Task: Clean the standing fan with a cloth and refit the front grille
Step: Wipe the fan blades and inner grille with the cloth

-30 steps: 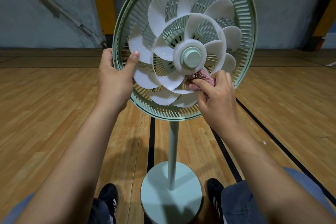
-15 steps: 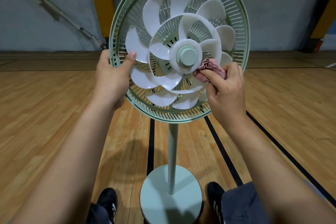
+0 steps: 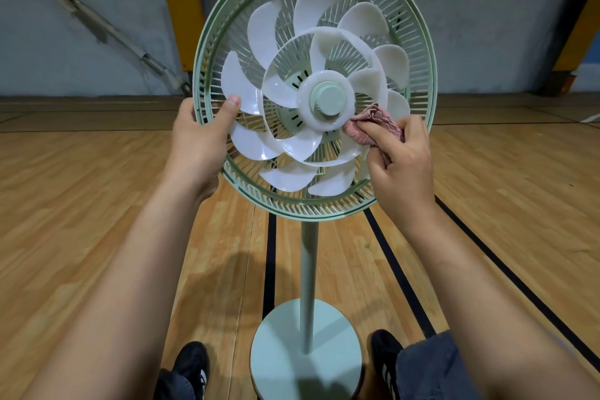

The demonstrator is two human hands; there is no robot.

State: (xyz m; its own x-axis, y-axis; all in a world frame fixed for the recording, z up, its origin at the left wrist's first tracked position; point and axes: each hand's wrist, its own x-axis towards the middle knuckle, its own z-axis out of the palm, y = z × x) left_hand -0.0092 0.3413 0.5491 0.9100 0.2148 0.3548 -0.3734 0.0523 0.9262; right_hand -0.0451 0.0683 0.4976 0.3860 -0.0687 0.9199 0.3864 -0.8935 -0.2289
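Observation:
A pale green standing fan (image 3: 306,269) stands in front of me with no front grille on it, so its white blades (image 3: 263,29) and green hub cap (image 3: 328,100) are bare. My left hand (image 3: 198,140) grips the left rim of the rear grille (image 3: 418,52), thumb on the inside. My right hand (image 3: 401,162) holds a crumpled pink cloth (image 3: 360,135) pressed against a blade just right of the hub. The front grille is not in view.
The fan's round base (image 3: 285,351) sits on a wooden floor with black lines (image 3: 269,263). My two black shoes (image 3: 190,367) flank the base. A grey wall with yellow padding (image 3: 181,10) and a slanted pole (image 3: 97,23) stands behind.
My right hand with the cloth has moved up from below the hub to its right side. The blades have turned a little. My left hand stays on the rim.

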